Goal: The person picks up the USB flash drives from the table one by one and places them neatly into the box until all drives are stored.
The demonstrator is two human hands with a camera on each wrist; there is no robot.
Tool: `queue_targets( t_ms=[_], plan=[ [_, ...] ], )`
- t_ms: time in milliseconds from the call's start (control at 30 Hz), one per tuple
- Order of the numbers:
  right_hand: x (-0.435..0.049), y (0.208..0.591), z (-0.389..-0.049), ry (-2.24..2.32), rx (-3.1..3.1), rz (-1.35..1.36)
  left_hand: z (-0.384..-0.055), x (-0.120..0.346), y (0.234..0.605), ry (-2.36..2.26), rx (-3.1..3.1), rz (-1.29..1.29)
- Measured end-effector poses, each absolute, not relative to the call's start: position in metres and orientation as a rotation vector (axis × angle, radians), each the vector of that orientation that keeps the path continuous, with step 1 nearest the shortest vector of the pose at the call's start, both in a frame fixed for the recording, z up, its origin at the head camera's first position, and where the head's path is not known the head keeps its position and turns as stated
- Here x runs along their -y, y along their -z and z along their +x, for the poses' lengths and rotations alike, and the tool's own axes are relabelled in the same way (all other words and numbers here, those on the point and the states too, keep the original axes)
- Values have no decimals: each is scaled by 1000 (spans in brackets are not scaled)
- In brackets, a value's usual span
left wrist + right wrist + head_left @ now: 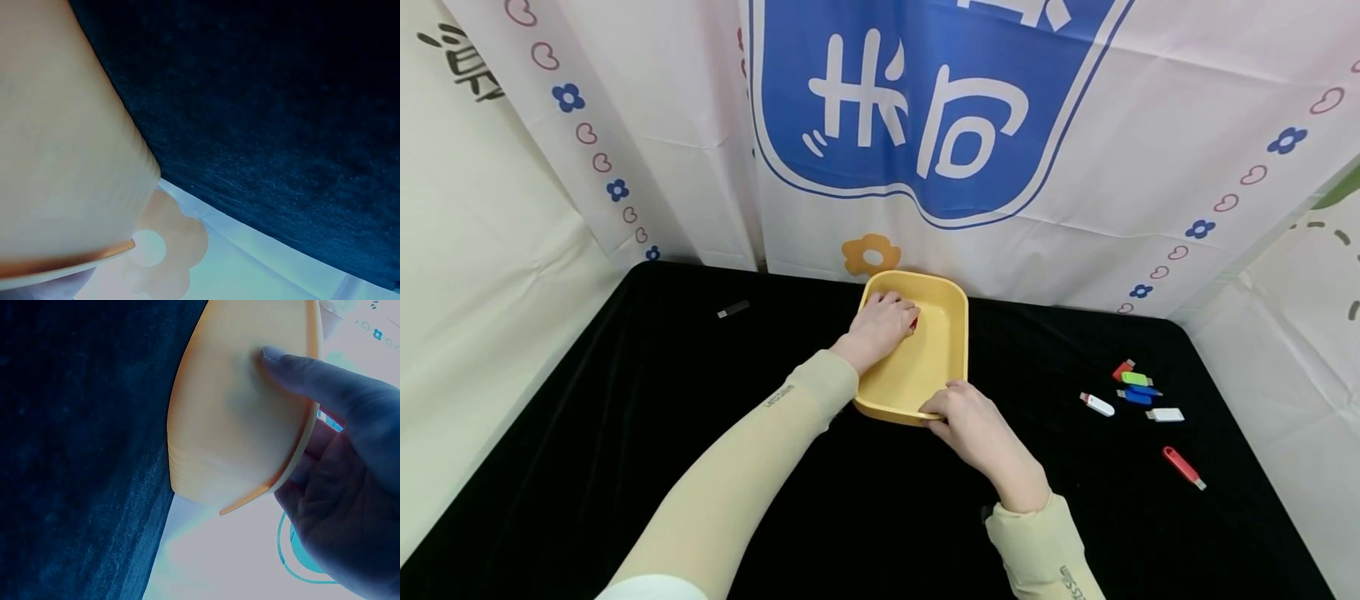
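Head view: there sat the yellow tray (925, 371), toward the back of the black bench (850, 533), long axis running six to twelve, leaning slightly toward one! Inside, at its ten, the left grip (882, 325) had its fingers curled close around a small red piece (913, 325), whose pointing was too hidden to call. The right grip (970, 421) pinched the rim at five; steadying that corner while releasing gently looked best. USB sticks (1138, 396) lay at three, a black stick (737, 307) nearer ten. Left wrist: tray wall at nine, hold unreadable. Right wrist: thumb outside, fingers inside, snugly closed on the wall.
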State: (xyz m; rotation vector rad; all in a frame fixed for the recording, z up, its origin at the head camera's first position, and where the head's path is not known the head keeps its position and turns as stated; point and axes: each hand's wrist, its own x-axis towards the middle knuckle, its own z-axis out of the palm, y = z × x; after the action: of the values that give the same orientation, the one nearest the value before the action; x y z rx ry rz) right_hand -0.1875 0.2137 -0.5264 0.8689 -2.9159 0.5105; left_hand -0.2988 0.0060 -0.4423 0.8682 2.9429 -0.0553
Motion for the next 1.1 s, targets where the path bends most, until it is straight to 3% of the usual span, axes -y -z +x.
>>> queue_targets(
  t_ms=[600, 767, 1100],
  plan=[
    [-215, 528, -187, -510, 2880, 886, -302, -8, 444, 78, -2926, 834],
    [-214, 528, -188, -532, 2899, 875, -322, -6, 469, -3, -2942, 855],
    [-214, 530, -190, -525, 2904, 877, -368, 7, 514, -759, -3222, 798]
  ],
)
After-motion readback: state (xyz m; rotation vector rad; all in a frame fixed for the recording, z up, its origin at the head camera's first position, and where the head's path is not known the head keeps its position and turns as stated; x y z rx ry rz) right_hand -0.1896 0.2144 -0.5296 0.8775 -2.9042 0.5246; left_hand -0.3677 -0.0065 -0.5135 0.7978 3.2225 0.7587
